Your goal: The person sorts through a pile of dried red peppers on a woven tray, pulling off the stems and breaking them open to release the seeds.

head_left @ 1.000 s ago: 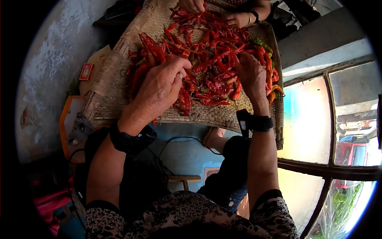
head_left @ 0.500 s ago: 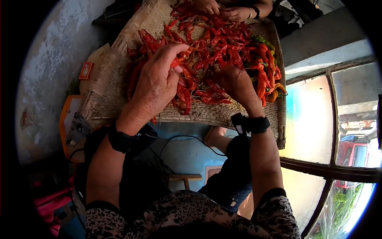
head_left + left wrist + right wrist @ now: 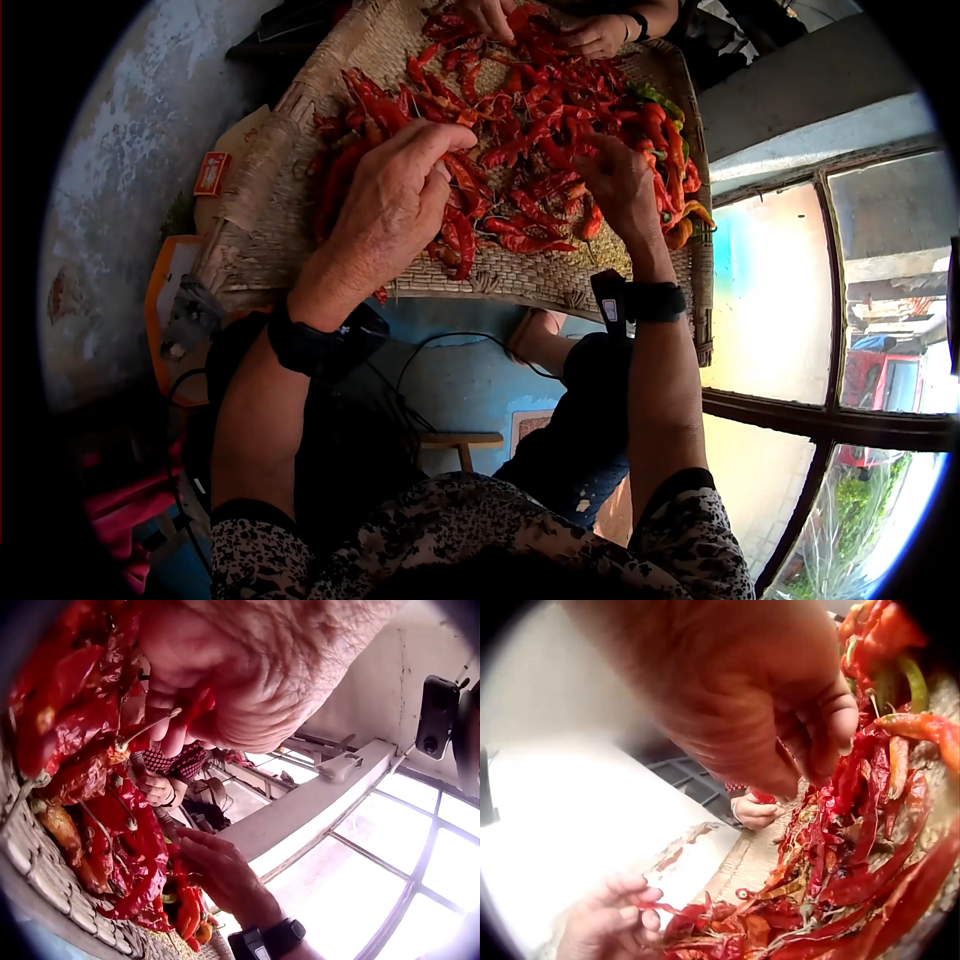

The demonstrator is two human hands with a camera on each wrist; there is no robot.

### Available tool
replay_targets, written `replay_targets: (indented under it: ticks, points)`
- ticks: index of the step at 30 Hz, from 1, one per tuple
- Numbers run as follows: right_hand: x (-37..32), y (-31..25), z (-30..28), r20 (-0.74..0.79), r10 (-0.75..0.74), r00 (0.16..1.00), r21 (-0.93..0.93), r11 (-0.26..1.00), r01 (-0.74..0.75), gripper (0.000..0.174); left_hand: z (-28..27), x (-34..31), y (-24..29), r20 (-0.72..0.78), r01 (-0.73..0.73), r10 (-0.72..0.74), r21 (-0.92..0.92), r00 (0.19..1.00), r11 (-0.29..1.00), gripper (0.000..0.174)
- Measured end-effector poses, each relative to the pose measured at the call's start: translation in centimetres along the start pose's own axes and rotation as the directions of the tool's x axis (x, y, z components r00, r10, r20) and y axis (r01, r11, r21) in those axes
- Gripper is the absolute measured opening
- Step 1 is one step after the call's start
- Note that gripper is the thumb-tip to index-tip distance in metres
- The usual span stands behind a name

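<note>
Left hand (image 3: 390, 200) and right hand (image 3: 622, 190) held apart over tray (image 3: 262, 268). Red pepper (image 3: 199, 709) gripped in left hand. Right fingers bent; whether anything is pinched, cannot tell. Loose peppers (image 3: 461, 240) spread across tray.

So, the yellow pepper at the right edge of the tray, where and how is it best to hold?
Probably pinch the yellow pepper by its outer end, from the right: that end juts from the pile to the rim, while the inner end lies among others.

Black-and-pale patterned short sleeves (image 3: 262, 550) with black cuffs (image 3: 254, 511), black wrist straps (image 3: 655, 302), dark trousers (image 3: 585, 390)
</note>
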State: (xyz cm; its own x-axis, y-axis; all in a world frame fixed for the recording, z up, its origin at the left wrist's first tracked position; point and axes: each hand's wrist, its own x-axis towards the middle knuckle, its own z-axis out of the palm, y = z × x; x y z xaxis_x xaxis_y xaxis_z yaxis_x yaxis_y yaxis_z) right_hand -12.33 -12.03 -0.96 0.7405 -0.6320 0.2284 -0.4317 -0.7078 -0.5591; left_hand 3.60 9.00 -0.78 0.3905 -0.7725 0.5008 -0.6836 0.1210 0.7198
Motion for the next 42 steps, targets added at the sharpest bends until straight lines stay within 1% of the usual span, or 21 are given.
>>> replay_targets:
  ticks: [1,3,7,10,12,13,15,19,21,22,23,25,26,27,28,29,31,35,38,40,42]
  points:
    - [-0.3,0.8,1.1,0.157,-0.139,0.978,-0.110,0.981,0.157,0.033,0.0,0.1,0.1,0.001,0.002,-0.002,-0.001,1.000,1.000,0.026]
    - [-1.5,0.4,2.6,0.311,-0.168,0.936,-0.228,0.942,0.245,0.029,-0.2,0.2,0.4,0.026,-0.015,0.015,-0.010,1.000,1.000,0.025]
    - [-1.1,0.5,4.7,0.298,-0.248,0.922,-0.297,0.894,0.337,0.024,0.1,0.0,-0.2,0.030,-0.062,0.061,0.014,0.998,0.998,0.022]
    - [-0.6,-0.5,4.2,0.281,-0.133,0.951,-0.329,0.917,0.225,0.019,0.0,-0.1,-0.2,0.049,-0.047,0.045,0.025,0.998,0.999,0.022]
    - [-0.7,-1.2,3.2,0.175,-0.202,0.964,-0.083,0.972,0.219,0.016,-0.3,-0.1,0.0,0.036,-0.033,0.033,0.000,0.999,0.999,0.022]
    - [-0.7,-1.7,2.7,0.176,-0.203,0.963,-0.083,0.972,0.220,0.016,-0.4,0.0,0.0,0.035,-0.032,0.032,-0.001,0.999,0.999,0.022]
    - [-0.6,-2.4,2.0,0.325,-0.083,0.942,0.170,0.985,0.028,0.019,-0.5,0.1,0.1,0.032,0.003,0.000,-0.119,1.000,0.993,0.030]
    - [-0.4,-1.5,1.1,0.487,-0.114,0.866,0.255,0.967,-0.016,0.023,-0.3,0.0,0.8,-0.011,0.063,-0.066,-0.170,0.998,0.983,0.035]
    - [0.2,-1.2,0.0,0.203,0.086,0.975,0.624,0.757,-0.196,0.030,-0.2,0.0,0.6,-0.034,0.079,-0.084,-0.144,0.996,0.986,0.036]
    - [0.5,-0.9,0.2,-0.014,0.152,0.988,0.743,0.663,-0.092,0.041,-0.1,0.1,0.5,-0.034,0.080,-0.085,-0.145,0.996,0.986,0.036]
    - [0.8,0.1,0.0,-0.135,0.200,0.970,0.691,0.721,-0.053,0.048,0.0,0.2,0.2,-0.057,0.023,-0.029,-0.095,0.998,0.995,0.036]
    - [0.3,-0.5,-0.1,-0.147,0.097,0.984,0.444,0.896,-0.022,0.045,-0.1,0.0,0.2,-0.071,-0.031,0.028,-0.041,0.997,0.999,0.035]
    - [-0.2,-0.8,-0.1,0.059,0.000,0.998,0.271,0.963,-0.016,0.042,-0.2,0.0,0.3,-0.046,-0.009,0.006,-0.077,0.999,0.997,0.035]
    - [-0.7,-1.0,0.0,0.276,-0.057,0.959,0.095,0.995,0.032,0.039,-0.3,-0.1,0.4,-0.019,0.014,-0.016,-0.113,1.000,0.993,0.034]
    - [-1.2,-0.3,0.9,0.403,-0.212,0.890,0.035,0.976,0.216,0.034,-0.2,0.0,0.4,-0.015,0.013,-0.015,-0.113,1.000,0.994,0.034]
    - [-1.8,-0.2,1.8,0.446,-0.215,0.869,-0.059,0.962,0.268,0.029,-0.2,0.0,0.3,-0.015,0.005,-0.006,-0.093,1.000,0.996,0.034]
    - [-3.3,-0.6,3.8,0.243,-0.245,0.939,-0.203,0.933,0.296,0.024,0.1,-0.1,0.3,-0.013,0.000,-0.001,-0.078,1.000,0.997,0.033]
    - [-2.9,0.5,4.6,0.220,-0.230,0.948,-0.261,0.922,0.285,0.022,0.3,0.1,0.3,-0.001,-0.062,0.062,-0.041,0.998,0.997,0.031]
    - [-2.3,0.9,4.4,0.314,-0.213,0.925,-0.332,0.888,0.317,0.018,0.3,0.2,0.1,0.023,-0.084,0.085,-0.039,0.996,0.996,0.028]
    - [-1.8,0.1,3.8,0.338,-0.110,0.935,-0.435,0.863,0.259,0.013,0.3,0.2,-0.1,0.038,-0.097,0.098,-0.029,0.994,0.995,0.026]
    - [-1.6,-0.1,2.7,0.300,-0.157,0.941,-0.346,0.901,0.261,0.013,0.2,0.1,-0.4,0.081,-0.084,0.086,-0.027,0.993,0.996,0.022]
